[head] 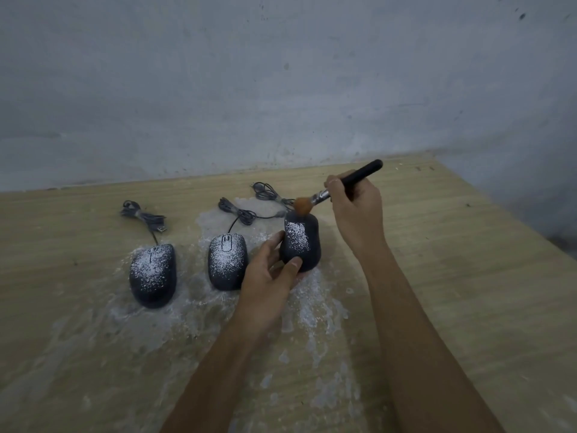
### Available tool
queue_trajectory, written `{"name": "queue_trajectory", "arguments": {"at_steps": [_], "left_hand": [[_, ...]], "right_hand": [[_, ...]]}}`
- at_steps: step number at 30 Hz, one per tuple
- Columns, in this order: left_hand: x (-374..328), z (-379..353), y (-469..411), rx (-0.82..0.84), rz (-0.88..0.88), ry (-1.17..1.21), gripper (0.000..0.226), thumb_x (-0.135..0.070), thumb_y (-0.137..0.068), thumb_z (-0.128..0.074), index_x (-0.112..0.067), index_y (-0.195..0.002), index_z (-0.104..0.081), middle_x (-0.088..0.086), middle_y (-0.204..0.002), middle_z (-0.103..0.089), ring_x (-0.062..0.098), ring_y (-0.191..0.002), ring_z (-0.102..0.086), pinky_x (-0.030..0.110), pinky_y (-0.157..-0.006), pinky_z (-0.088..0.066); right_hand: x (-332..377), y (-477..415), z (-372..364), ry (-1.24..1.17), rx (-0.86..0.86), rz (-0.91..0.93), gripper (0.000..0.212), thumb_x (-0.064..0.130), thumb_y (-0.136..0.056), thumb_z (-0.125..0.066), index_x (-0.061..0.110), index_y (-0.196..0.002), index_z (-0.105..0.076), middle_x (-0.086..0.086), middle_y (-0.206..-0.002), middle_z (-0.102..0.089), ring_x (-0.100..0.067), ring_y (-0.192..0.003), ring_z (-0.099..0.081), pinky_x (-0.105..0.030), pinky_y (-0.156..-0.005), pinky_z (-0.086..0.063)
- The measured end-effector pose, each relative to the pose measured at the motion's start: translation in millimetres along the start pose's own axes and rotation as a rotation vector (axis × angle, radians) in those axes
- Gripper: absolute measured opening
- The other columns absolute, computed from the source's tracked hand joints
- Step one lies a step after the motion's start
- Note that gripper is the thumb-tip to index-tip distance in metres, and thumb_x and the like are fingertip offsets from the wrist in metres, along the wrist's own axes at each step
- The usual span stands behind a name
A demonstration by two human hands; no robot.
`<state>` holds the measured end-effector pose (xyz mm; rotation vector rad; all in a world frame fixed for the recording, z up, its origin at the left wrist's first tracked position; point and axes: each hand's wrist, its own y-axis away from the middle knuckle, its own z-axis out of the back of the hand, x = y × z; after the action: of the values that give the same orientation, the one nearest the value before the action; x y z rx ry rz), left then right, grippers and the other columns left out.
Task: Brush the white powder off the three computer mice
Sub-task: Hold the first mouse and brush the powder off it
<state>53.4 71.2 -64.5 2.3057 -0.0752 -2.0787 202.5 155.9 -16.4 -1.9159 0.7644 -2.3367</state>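
I judge this the first mouse's cleaning: my left hand (268,276) grips the right mouse (301,242), tipped up over the worktop (452,276), and my right hand (356,207) pinches the brush (331,193), bristles touching its front. Next calls for sweeping down its powdered back; the middle mouse (228,260) and left mouse (153,273) lie dusted.
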Motion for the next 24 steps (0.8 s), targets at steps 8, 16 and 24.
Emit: {"name": "queue_trajectory", "arguments": {"at_steps": [8,16,24], "left_hand": [[-1.4,-0.4,1.2,-0.005,-0.005,-0.017,0.052,-0.001,-0.097,-0.056,-0.021,-0.144,-0.044,-0.004,-0.125,-0.064,0.003,-0.104,-0.067,0.018,-0.078,-0.056],[-0.8,-2.0,1.1,0.006,-0.025,-0.057,0.054,-0.002,-0.096,-0.057,-0.020,-0.146,-0.043,-0.007,-0.124,-0.063,0.003,-0.107,-0.066,0.017,-0.081,-0.056],[-1.0,-2.5,0.5,-0.002,-0.014,-0.040,0.055,-0.002,-0.096,-0.057,-0.022,-0.145,-0.042,0.000,-0.133,-0.060,0.009,-0.112,-0.064,0.016,-0.080,-0.056]], "right_hand": [[6.5,3.3,-5.2,-0.061,0.055,-0.054,0.013,0.023,-0.096,-0.066,0.026,-0.083,-0.071,0.010,-0.070,-0.067,-0.002,-0.064,-0.060,-0.029,-0.065,-0.048],[3.6,5.9,-11.2,0.132,0.113,0.031,0.015,0.036,-0.095,-0.067,0.025,-0.085,-0.071,0.003,-0.074,-0.072,-0.008,-0.067,-0.065,-0.024,-0.061,-0.048],[4.7,3.2,-8.0,0.208,0.019,0.030,0.021,0.036,-0.096,-0.065,0.019,-0.086,-0.069,0.004,-0.069,-0.065,0.000,-0.061,-0.058,-0.014,-0.058,-0.042]]}}
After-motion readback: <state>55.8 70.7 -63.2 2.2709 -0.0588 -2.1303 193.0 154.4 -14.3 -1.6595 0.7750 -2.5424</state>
